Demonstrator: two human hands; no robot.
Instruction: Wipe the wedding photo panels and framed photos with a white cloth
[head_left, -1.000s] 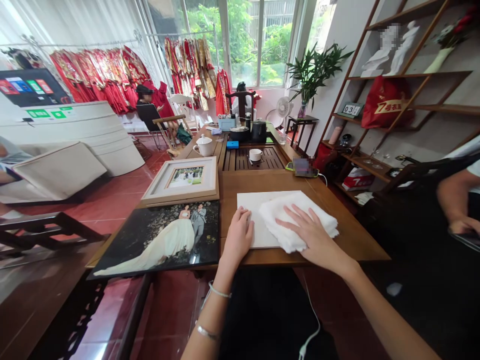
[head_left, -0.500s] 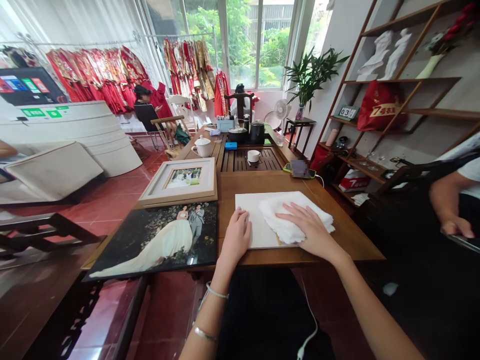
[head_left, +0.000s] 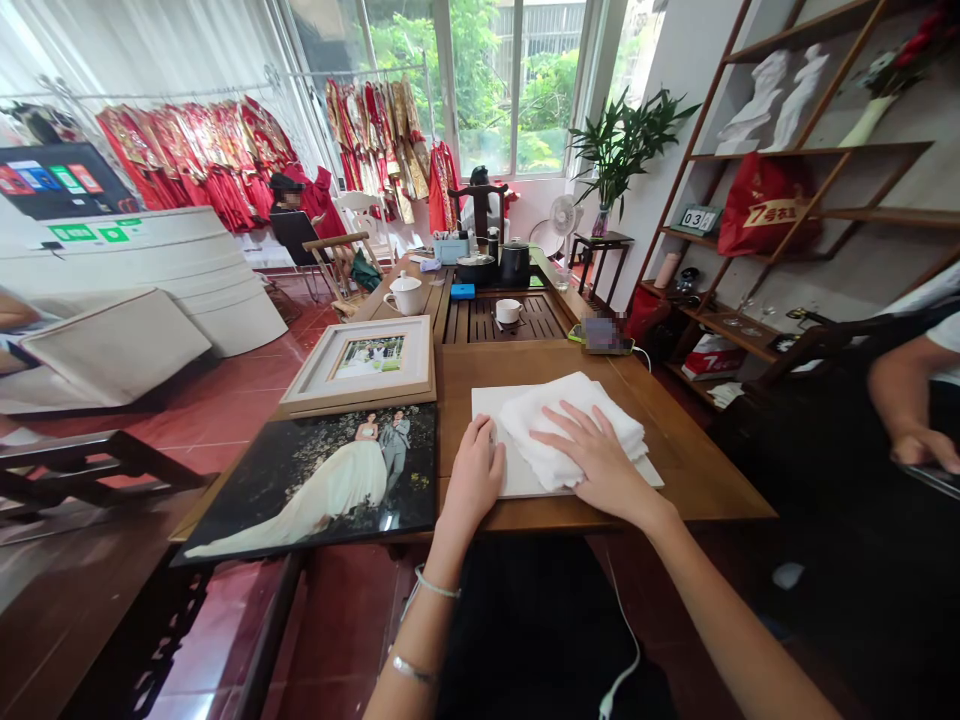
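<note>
My right hand lies flat, fingers spread, on a folded white cloth. The cloth rests on a flat white panel lying on the wooden table. My left hand rests on the panel's left edge, fingers curled down against it. To the left lie a large dark wedding photo print and a wooden-framed photo.
Beyond the panel stand a tea tray, a white teapot, a cup, kettles and a phone. Another person's arm is at the right. Shelves fill the right wall; red garments hang at the back.
My right hand has slid the cloth leftward across the panel, uncovering the panel's right edge. My left hand has stayed in place.
</note>
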